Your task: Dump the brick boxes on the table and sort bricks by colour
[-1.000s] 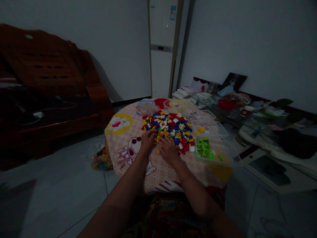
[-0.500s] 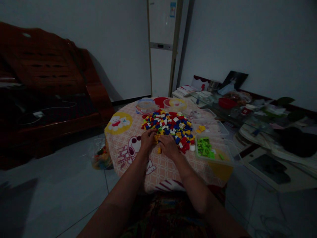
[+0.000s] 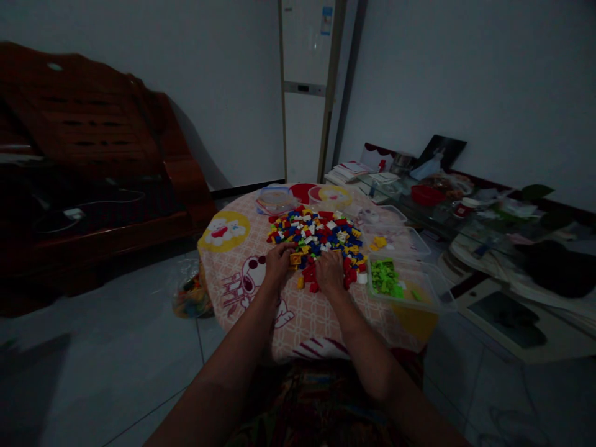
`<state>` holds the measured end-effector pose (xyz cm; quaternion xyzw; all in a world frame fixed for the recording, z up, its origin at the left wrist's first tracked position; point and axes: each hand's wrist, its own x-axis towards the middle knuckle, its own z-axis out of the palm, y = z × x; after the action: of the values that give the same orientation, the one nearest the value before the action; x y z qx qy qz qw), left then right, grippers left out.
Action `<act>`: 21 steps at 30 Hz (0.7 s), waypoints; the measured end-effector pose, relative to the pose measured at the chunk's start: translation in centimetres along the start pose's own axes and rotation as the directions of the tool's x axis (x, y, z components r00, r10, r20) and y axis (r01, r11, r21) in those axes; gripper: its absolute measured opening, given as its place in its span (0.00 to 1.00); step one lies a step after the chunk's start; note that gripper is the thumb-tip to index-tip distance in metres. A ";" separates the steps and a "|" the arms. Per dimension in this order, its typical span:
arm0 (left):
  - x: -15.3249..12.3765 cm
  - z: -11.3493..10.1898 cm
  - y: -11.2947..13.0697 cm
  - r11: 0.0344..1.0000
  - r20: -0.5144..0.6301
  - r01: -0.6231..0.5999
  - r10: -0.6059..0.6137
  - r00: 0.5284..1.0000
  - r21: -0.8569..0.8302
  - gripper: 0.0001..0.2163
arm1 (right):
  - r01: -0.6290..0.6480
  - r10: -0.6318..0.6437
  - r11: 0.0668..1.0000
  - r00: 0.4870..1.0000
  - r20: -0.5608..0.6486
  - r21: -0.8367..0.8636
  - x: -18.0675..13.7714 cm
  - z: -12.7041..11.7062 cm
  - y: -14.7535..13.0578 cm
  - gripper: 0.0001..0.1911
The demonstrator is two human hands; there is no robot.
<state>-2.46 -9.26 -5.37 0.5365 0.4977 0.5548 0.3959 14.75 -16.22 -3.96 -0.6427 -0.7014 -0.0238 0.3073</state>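
Note:
A pile of toy building bricks (image 3: pixel 321 230) in red, blue, yellow, white and green lies spread on the cloth-covered table (image 3: pixel 251 310). At its near left edge my left hand (image 3: pixel 278 264) is closed, its fingertips on a yellow brick (image 3: pixel 295 258). My right hand (image 3: pixel 329 272) reaches over the near part of the pile with its fingers bent down among the bricks; the fingertips are hidden. Just in front of the hands lie a loose yellow brick (image 3: pixel 300 282) and a red brick (image 3: pixel 313 287).
To the right, one clear plastic box (image 3: pixel 428 282) contains green bricks (image 3: pixel 386 278), and another (image 3: pixel 410 239) has a few yellow bricks (image 3: pixel 378 243). More clear containers (image 3: pixel 275 200) stand at the back. A cluttered glass table (image 3: pixel 400 192) is beyond; a bag (image 3: pixel 190 292) sits on the floor left.
My right hand has moved right, away from the yellow brick at my left fingertips, onto the pile. A red brick now shows in front of it. My left hand has stayed about where it was.

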 end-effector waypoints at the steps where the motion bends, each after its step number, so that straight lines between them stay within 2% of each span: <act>1: 0.0 0.0 0.0 1.000 0.002 0.000 0.000 1.000 0.000 0.16 | 0.001 -0.001 1.000 1.000 -0.029 0.009 -0.1 0.1 0.2 0.14; 4: 0.1 0.1 -0.3 1.000 0.004 -0.004 0.004 1.000 -0.007 0.15 | 0.011 -0.010 1.000 0.995 -0.095 0.009 -0.1 0.4 0.9 0.13; 9: 0.3 0.2 -1.1 1.000 0.005 -0.019 0.020 1.000 -0.022 0.15 | -0.019 0.012 0.999 0.992 -0.125 -0.049 0.2 0.9 0.9 0.15; 16: 0.3 -0.1 -0.5 0.999 0.017 -0.027 0.027 1.000 0.047 0.16 | -0.084 0.085 0.984 0.996 0.001 -0.159 0.8 1.0 0.1 0.18; 21: 0.2 -0.1 -0.3 0.999 0.016 -0.017 0.017 1.000 0.037 0.16 | -0.093 0.096 0.985 0.995 0.020 -0.145 1.1 0.8 0.2 0.17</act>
<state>-2.61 -9.00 -5.64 0.5523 0.5000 0.5447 0.3850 14.66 -14.88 -4.19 -0.6960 -0.6706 -0.0511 0.2515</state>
